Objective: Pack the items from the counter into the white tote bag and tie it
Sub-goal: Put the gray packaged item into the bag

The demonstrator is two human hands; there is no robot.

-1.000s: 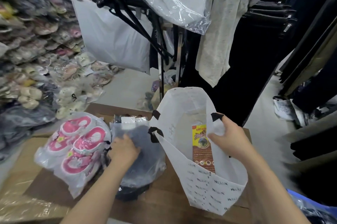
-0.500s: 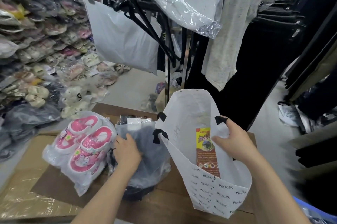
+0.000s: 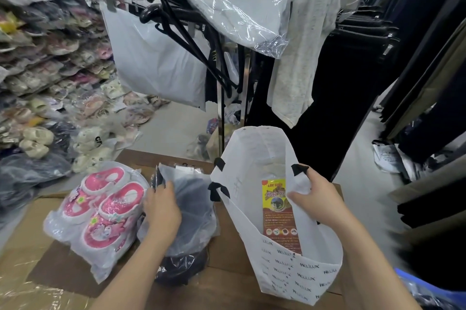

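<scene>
The white tote bag (image 3: 297, 277) with black lettering stands open on the wooden counter (image 3: 227, 287). Inside it a red and yellow printed packet (image 3: 278, 211) stands upright. My right hand (image 3: 315, 198) grips the bag's right rim beside a black handle tab and holds the mouth open. My left hand (image 3: 161, 206) lies with fingers curled on the left edge of a clear plastic pack of dark clothing (image 3: 191, 214), left of the bag. A plastic bag of pink children's sandals (image 3: 100, 211) lies further left.
A clothes rack (image 3: 222, 97) with black hangers, a plastic-wrapped grey garment and a pale cloth stands right behind the counter. Piles of bagged shoes (image 3: 37, 62) fill the left. Dark trousers hang at the right. Cardboard (image 3: 20, 234) covers the counter's left end.
My left hand has slid from the middle of the dark clothing pack to its left edge and closed on it. My right hand keeps holding the bag's rim.
</scene>
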